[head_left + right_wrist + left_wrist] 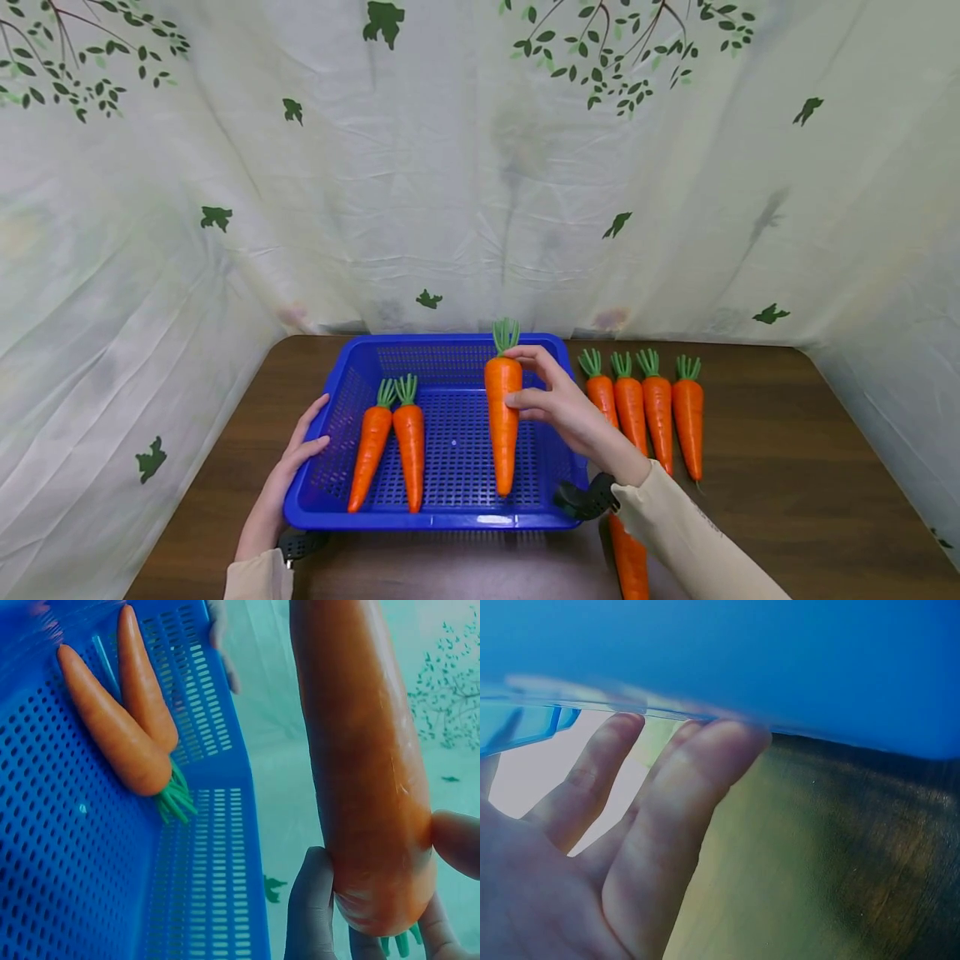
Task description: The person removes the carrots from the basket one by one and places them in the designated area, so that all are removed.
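My right hand (551,400) pinches an orange carrot (503,425) near its top, thumb on one side and fingers on the other. The carrot is upright in the head view, green stems up, above the right part of a blue plastic basket (431,522). Inside the basket's left half lie two carrots side by side, a left one (371,450) and a right one (409,454). My left hand (288,467) rests against the basket's left side. In the left wrist view, the fingertips (739,742) touch the blue wall, fairly straight.
Right of the basket, several carrots (687,417) lie in a row on the brown wooden table (780,467). Another carrot (632,567) lies nearer the front edge, partly behind my right forearm. A pale leaf-printed cloth (450,208) hangs behind the table and along both sides.
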`<state>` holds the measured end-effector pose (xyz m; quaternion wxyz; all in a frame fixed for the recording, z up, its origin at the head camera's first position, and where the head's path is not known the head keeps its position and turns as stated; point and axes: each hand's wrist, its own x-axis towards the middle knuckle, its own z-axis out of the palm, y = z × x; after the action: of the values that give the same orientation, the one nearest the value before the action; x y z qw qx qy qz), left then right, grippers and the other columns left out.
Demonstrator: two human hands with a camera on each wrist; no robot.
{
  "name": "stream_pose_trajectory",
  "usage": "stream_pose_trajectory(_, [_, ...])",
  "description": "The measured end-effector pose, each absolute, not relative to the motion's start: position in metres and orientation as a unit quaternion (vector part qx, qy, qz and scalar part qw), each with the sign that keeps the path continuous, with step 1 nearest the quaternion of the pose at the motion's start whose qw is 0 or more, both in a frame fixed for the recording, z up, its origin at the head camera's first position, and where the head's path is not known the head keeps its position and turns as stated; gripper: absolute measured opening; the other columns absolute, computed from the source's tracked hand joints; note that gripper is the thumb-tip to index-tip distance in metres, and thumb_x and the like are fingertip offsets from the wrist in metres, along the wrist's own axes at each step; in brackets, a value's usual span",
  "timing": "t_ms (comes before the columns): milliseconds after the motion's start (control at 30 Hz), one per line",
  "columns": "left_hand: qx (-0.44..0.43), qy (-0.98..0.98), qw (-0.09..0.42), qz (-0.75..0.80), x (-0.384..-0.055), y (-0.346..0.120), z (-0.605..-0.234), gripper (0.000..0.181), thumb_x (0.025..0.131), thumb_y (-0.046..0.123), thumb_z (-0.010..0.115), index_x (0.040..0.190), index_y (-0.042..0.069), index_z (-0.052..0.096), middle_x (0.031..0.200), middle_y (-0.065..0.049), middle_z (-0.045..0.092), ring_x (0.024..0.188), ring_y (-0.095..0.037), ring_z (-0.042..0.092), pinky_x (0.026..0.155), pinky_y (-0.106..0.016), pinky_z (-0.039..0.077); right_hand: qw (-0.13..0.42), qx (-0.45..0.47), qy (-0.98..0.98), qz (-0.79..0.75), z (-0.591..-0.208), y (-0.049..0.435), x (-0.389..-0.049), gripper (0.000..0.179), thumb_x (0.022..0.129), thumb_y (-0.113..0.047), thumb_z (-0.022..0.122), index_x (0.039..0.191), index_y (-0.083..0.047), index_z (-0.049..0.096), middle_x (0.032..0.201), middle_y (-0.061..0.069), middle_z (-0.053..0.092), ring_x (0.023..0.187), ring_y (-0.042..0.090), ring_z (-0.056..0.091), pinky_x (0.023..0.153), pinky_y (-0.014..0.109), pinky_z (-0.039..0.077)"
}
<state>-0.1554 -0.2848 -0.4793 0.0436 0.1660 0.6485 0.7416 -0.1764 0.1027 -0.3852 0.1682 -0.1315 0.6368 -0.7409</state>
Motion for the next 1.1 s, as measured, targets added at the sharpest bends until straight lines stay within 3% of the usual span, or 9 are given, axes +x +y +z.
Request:
stream_pose_trajectory(267, [0.176, 0.645, 0.042, 0.742, -0.157, -0.286, -0.481, 0.062, 0.096, -0.004, 0.029, 0.146, 0.033, 0.036, 0.130, 0.015, 0.047, 0.114, -0.001, 0.048, 0.090, -0.017, 0.040, 0.172, -0.115, 0.650, -0.731, -0.386, 0.123, -0.168, 0.055, 0.089, -0.008, 0.063, 0.138, -0.014, 0.039, 0.140, 0.012, 0.034, 0.098, 0.030, 0.057, 0.081, 0.040, 0.048])
stream_pose_trajectory(767, [0.168, 0.642, 0.062, 0.746, -0.154, -0.287, -0.480, 0.059, 0.099, 0.000, 0.028, 0.150, 0.029, 0.028, 0.132, 0.015, 0.043, 0.116, -0.001, 0.047, 0.091, -0.018, 0.040, 0.169, -0.108, 0.659, -0.724, -0.388, 0.150, -0.156, 0.056, 0.091, -0.010, 0.061, 0.140, -0.009, 0.034, 0.144, 0.016, 0.028, 0.101, 0.029, 0.053, 0.082, 0.037, 0.047])
stream_pose_trajectory(1100, [0.161, 0.645, 0.061, 0.745, -0.154, -0.287, -0.480, 0.058, 0.099, 0.001, 0.029, 0.150, 0.028, 0.027, 0.132, 0.014, 0.043, 0.115, -0.002, 0.048, 0.091, -0.019, 0.041, 0.177, -0.110, 0.664, -0.719, -0.391, 0.169, -0.144, 0.056, 0.092, -0.011, 0.060, 0.141, -0.013, 0.033, 0.146, 0.011, 0.028, 0.105, 0.031, 0.051, 0.083, 0.039, 0.046])
